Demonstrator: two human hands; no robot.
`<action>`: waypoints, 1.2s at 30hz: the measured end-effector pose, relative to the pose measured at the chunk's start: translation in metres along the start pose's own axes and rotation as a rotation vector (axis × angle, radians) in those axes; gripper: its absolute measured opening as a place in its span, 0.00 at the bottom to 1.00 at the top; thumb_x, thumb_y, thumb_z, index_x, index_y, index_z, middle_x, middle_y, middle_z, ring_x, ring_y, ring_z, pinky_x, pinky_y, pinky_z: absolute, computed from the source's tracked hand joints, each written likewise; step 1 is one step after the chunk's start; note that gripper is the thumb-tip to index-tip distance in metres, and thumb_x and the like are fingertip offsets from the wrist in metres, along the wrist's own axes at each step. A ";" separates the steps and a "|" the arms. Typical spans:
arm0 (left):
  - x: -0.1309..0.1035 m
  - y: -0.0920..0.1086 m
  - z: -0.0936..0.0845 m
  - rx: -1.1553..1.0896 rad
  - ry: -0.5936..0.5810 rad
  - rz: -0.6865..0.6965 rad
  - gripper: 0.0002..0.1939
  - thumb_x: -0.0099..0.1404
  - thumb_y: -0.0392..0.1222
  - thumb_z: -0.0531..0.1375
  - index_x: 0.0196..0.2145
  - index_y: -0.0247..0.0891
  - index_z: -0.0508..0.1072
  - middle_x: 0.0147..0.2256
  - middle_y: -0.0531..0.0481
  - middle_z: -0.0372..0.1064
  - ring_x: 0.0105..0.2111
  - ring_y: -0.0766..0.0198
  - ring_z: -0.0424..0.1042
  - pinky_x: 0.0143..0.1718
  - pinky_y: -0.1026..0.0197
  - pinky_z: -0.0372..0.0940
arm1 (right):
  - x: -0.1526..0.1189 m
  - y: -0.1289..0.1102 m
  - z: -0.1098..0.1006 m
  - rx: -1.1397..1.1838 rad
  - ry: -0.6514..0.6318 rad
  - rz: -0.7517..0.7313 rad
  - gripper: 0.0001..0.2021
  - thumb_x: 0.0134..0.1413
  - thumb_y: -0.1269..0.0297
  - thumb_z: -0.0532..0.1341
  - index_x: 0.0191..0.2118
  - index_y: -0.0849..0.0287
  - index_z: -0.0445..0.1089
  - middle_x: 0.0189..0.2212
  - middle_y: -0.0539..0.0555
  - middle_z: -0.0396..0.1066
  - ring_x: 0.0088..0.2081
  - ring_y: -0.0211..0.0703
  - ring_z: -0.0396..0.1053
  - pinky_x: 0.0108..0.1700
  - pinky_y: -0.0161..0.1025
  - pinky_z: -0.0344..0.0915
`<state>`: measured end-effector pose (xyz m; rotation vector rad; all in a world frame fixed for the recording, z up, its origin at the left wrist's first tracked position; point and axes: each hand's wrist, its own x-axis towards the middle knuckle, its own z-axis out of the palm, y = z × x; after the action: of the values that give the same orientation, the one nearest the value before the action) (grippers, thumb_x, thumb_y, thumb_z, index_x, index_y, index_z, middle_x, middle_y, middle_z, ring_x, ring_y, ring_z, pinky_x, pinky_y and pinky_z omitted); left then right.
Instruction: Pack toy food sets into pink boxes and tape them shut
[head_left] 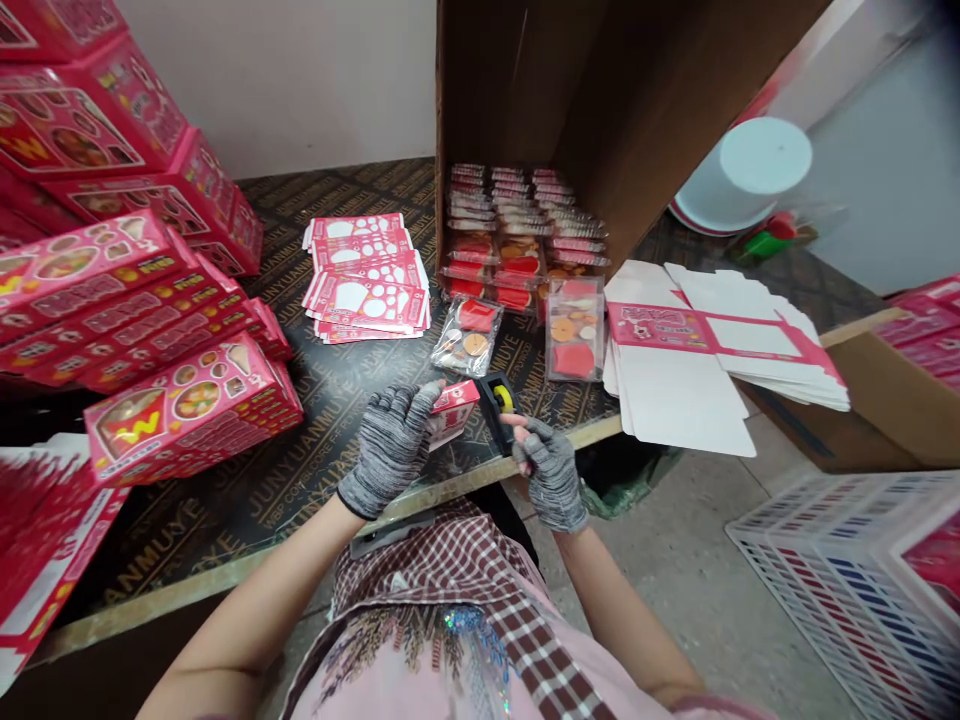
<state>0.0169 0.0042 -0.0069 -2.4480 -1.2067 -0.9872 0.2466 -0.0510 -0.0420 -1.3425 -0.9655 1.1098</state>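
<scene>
My left hand, in a grey striped fingerless glove, is closed round a small pink and white box near the table's front edge. Just right of the box stands a black tape dispenser with a yellow core. My right hand, gloved the same way, is at the dispenser's right side, index finger toward it and the other fingers curled; anything between the fingertips is too small to make out. Behind them lie a clear packet of toy food pieces and another clear packet.
Stacked pink boxes fill the left side. Pink printed cards lie mid-table. A tall brown carton holds rows of packets. Flat unfolded boxes overhang the right edge, near a white plastic basket and a white bucket.
</scene>
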 end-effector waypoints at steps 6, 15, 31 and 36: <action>-0.007 -0.003 -0.005 -0.110 0.002 -0.011 0.15 0.68 0.33 0.55 0.52 0.38 0.69 0.41 0.41 0.75 0.39 0.55 0.75 0.41 0.53 0.69 | 0.011 -0.044 0.053 0.482 -0.573 0.256 0.20 0.53 0.55 0.66 0.45 0.64 0.80 0.09 0.39 0.50 0.14 0.29 0.42 0.21 0.33 0.42; -0.010 -0.008 -0.007 -0.043 0.003 0.133 0.19 0.67 0.30 0.59 0.55 0.41 0.71 0.48 0.39 0.75 0.46 0.53 0.76 0.44 0.52 0.70 | 0.024 -0.030 0.051 0.619 -0.620 0.456 0.15 0.52 0.57 0.65 0.39 0.65 0.80 0.07 0.39 0.49 0.13 0.30 0.40 0.19 0.34 0.44; 0.012 -0.005 0.003 -0.256 0.008 -0.239 0.09 0.67 0.44 0.61 0.36 0.38 0.80 0.36 0.43 0.76 0.36 0.56 0.75 0.38 0.55 0.68 | 0.024 0.003 0.058 -0.028 -0.495 0.176 0.27 0.49 0.35 0.64 0.23 0.57 0.72 0.11 0.44 0.61 0.14 0.32 0.56 0.19 0.31 0.49; 0.006 -0.034 -0.027 -0.587 0.200 -0.562 0.19 0.63 0.46 0.67 0.50 0.42 0.73 0.37 0.51 0.75 0.36 0.63 0.75 0.42 0.60 0.71 | -0.005 0.047 0.071 0.153 -0.681 0.275 0.39 0.46 0.22 0.56 0.36 0.59 0.77 0.23 0.55 0.75 0.25 0.42 0.71 0.28 0.38 0.66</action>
<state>-0.0198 0.0159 0.0146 -2.3314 -1.7750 -1.9265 0.1743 -0.0433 -0.0858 -0.9968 -1.1609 1.8825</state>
